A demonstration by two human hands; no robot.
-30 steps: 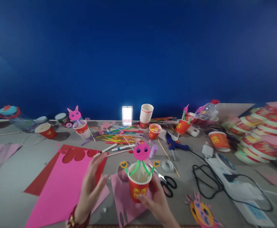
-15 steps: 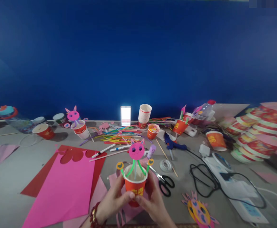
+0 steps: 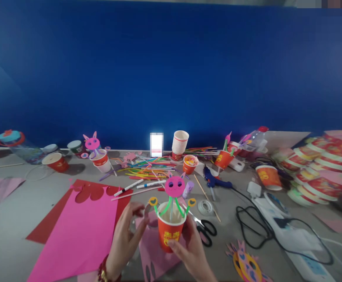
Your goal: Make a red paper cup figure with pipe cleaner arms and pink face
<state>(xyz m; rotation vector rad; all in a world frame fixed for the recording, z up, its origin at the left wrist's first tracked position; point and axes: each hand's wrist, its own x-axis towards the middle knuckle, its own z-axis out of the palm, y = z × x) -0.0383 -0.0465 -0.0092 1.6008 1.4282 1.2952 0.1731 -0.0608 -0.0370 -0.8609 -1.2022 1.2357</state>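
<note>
My right hand [image 3: 193, 246] is closed around a red paper cup [image 3: 171, 231] with yellow print, its thumb on the front and its fingers mostly hidden behind. A pink paper animal face [image 3: 175, 185] with ears stands above the cup on a thin stem. Bent green strips [image 3: 186, 209] rise from the rim, tipped with yellow discs [image 3: 153, 201] bearing dark hearts. My left hand [image 3: 126, 231] is off the cup to its left, with thumb and fingers apart. Beside its fingertips is a greyish curved piece whose kind I cannot make out. Pink cut paper [image 3: 156, 258] lies beneath.
Pink sheets [image 3: 83, 231] lie left, over red paper. Scissors [image 3: 207, 231], clear tape [image 3: 205, 207] and a glue gun [image 3: 215, 178] with its cord are right. Markers [image 3: 150, 184] and colourful strips [image 3: 147, 170] lie ahead. Stacked red cups [image 3: 326, 164] stand far right.
My left hand has let go of the cup and moved left, its fingers now apart. The cup has shifted slightly right, held by my right hand alone.
</note>
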